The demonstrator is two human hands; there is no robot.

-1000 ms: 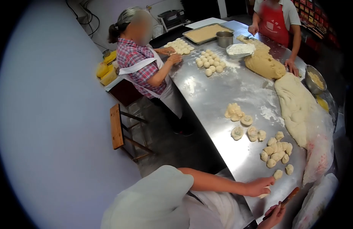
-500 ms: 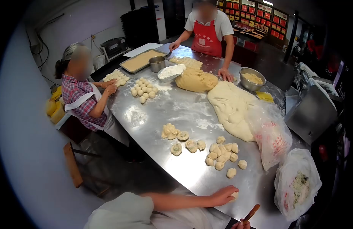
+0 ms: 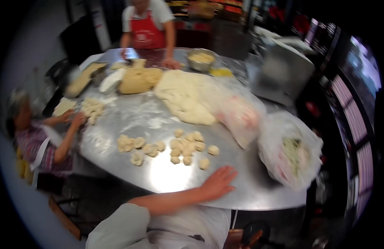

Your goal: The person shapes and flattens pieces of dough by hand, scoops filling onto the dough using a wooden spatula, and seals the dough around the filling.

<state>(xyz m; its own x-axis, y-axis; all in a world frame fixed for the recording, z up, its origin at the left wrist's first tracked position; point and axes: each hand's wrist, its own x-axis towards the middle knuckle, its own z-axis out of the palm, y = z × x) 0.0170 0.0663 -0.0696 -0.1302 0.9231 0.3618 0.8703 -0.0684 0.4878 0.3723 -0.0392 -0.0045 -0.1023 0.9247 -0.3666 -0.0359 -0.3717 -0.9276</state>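
Observation:
My left hand (image 3: 218,183) is stretched over the near edge of the steel table, fingers extended and palm down. Whatever may lie beneath the palm is hidden. Just beyond the fingers sits one small dough ball (image 3: 204,163), with a cluster of filled dough balls (image 3: 186,146) behind it. Flattened dough pieces (image 3: 136,159), some with filling showing, lie to the left of that group. My right hand does not show; a blurred brown stick (image 3: 255,238) appears at the dark bottom edge.
A large dough sheet (image 3: 181,97), plastic bags of filling (image 3: 289,153) and a metal bowl (image 3: 201,60) occupy the steel table (image 3: 129,112). One person in a red apron (image 3: 147,33) stands across; another in a plaid shirt (image 3: 41,145) works at the left.
The view has swung right and blurred, so the table sits further left. My left fingers have straightened, and the dough ball under them is out of sight. My right hand has left the picture.

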